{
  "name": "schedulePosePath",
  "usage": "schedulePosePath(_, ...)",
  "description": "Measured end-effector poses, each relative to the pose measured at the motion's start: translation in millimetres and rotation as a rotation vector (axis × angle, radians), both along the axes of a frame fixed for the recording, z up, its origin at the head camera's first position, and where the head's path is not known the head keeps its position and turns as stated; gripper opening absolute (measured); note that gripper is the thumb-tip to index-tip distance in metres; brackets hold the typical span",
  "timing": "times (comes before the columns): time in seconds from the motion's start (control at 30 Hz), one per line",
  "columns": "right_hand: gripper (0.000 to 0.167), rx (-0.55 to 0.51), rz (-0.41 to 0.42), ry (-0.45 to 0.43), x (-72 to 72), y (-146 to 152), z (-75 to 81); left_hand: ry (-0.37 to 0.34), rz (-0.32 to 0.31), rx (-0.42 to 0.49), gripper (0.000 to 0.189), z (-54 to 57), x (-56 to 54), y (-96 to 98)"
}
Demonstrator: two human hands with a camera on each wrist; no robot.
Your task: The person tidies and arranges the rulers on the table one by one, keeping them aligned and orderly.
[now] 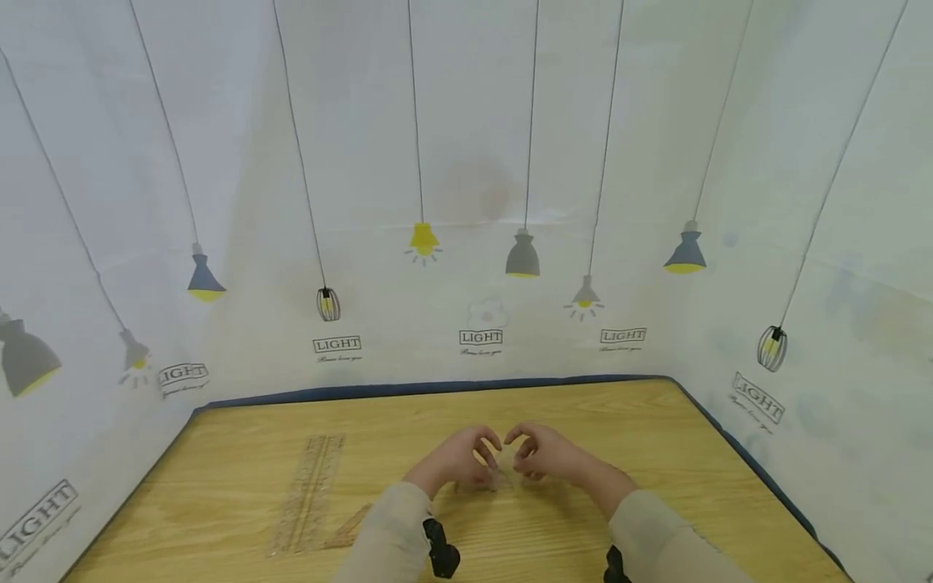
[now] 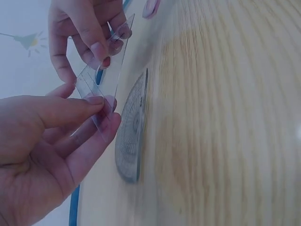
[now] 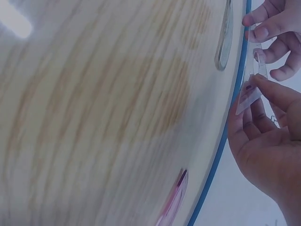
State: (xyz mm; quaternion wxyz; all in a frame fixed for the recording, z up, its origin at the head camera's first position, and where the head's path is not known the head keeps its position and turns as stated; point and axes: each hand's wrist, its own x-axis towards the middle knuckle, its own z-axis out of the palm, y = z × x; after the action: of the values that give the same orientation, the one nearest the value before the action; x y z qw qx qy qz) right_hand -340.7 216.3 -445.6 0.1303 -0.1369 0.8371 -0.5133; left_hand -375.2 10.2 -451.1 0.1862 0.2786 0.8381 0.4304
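Note:
Near the middle of the table, my left hand (image 1: 461, 457) and right hand (image 1: 551, 453) hold a clear plastic set square (image 2: 116, 75) between them. In the left wrist view, my left thumb and fingers pinch its lower corner. The thumb and fingers of my right hand grip its other end, shown also in the right wrist view. The set square is tilted up above the table. A clear protractor (image 2: 131, 129) lies on the wood just beside my left hand. A pink, see-through item (image 3: 174, 200) rests on the table on my right hand's side, partly cut off by the frame.
Long clear strips like rulers (image 1: 309, 490) lie on the left of the wood-grain table (image 1: 641, 437). Beside them, a flat transparent piece (image 1: 351, 526) is partly covered by my left sleeve. White walls with printed lamps (image 1: 522, 255) surround the table's dark blue edge.

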Motion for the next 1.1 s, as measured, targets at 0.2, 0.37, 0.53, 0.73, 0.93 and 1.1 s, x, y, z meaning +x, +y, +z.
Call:
schedulePosePath(0.2, 0.031, 0.025, 0.017, 0.047, -0.5, -15, -0.9, -0.008, 0.01, -0.019, 0.04, 5.8, 3.5, -14.3)
schedulePosePath(0.37, 0.029, 0.02, 0.034, 0.059, 1.6, -24, -2.0, -0.007, 0.015, -0.041, 0.04, 6.2, 3.6, -23.9)
schedulePosePath(0.53, 0.03, -0.015, 0.042, 0.026, 3.5, -33, -2.6, -0.025, 0.013, -0.034, 0.041, 5.6, 4.9, -35.2)
schedulePosePath(0.73, 0.03, -0.059, 0.035, -0.014, 5.8, -43, -6.3, -0.054, 0.014, -0.019, 0.038, 7.8, 8.4, -48.9)
schedulePosePath(0.93, 0.027, -0.08, 0.03, -0.036, 6.7, -52, -9.4, -0.074, -0.008, -0.041, 0.035, 8.9, 11.7, -59.8)
schedulePosePath(1.1, 0.023, -0.074, 0.05, -0.043, 5.9, -59, -11.1, -0.095, -0.023, -0.059, 0.034, 10.1, 15.1, -68.1)
